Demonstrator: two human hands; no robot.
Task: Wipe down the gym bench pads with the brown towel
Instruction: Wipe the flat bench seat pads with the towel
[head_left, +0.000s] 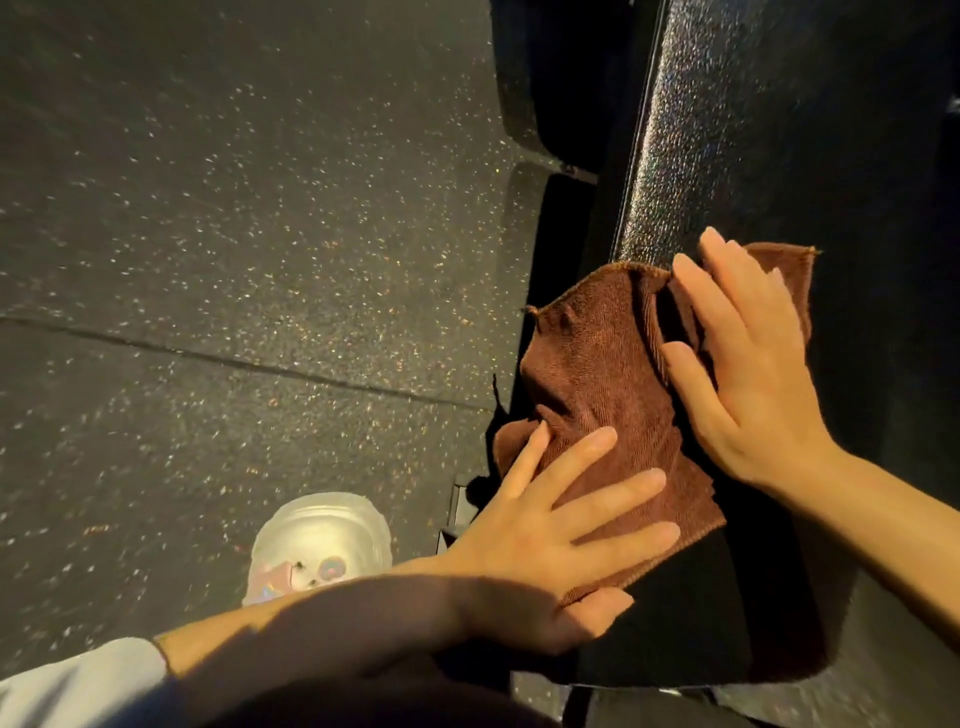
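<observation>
Head view: both hands' straight fingers (597, 499) press ribbed brown towel (597, 374) onto pebbled pad (727, 130).

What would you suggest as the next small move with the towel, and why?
Probably slide the brown towel forward along the bench pad: both the left hand and right hand press it flat, and the pad ahead lies uncovered.

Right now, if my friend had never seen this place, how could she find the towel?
Look for the long black bench pad on the right, above the speckled dark floor. Near its closer end, both hands, the left hand and the right hand, press flat on a cloth draped over the pad's edge. That brown towel is the only soft, rust-coloured thing there.
</observation>
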